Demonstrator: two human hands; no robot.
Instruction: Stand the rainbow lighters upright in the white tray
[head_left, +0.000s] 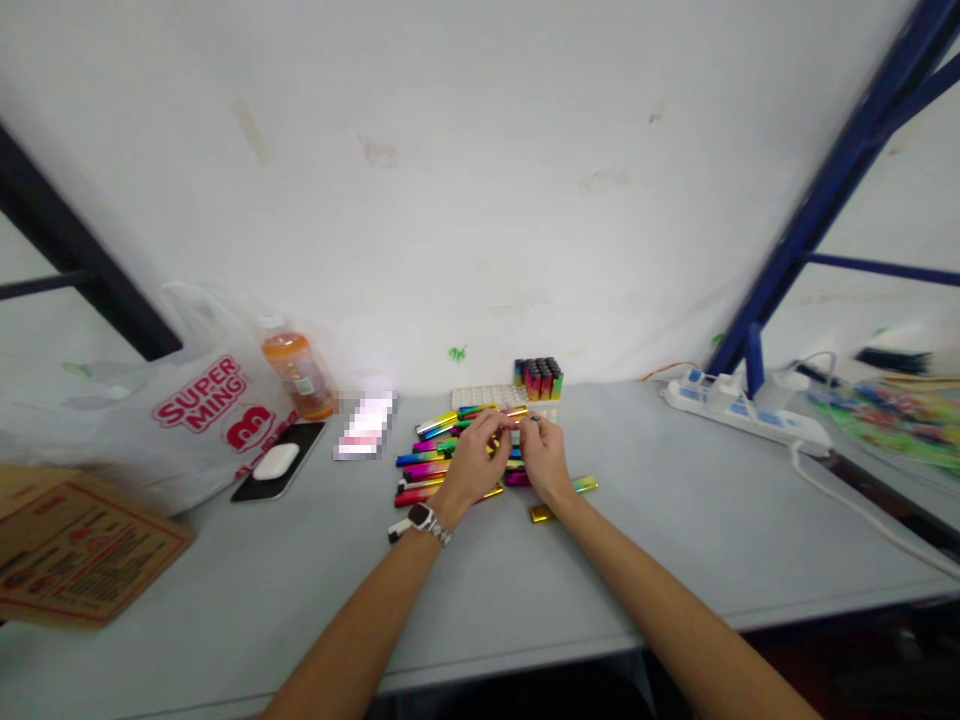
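Note:
My left hand (pixel 474 460) and my right hand (pixel 543 455) meet over a pile of shiny rainbow-coloured lighters (pixel 427 462) on a grey table (pixel 660 520). Both hands have their fingers pinched together on one lighter (pixel 514 412) held between them. A watch (pixel 422 519) sits on my left wrist. Behind the hands stands a white tray (pixel 487 396) with several upright lighters (pixel 538 378) at its right end. Two loose lighters (pixel 543 513) lie beside my right wrist.
A white plastic bag (pixel 187 415) and an orange drink bottle (pixel 296 372) stand at the left, with a phone and a white case (pixel 275 461) in front. A cardboard box (pixel 67 550) lies at the far left. A power strip (pixel 742 412) and cable run along the right.

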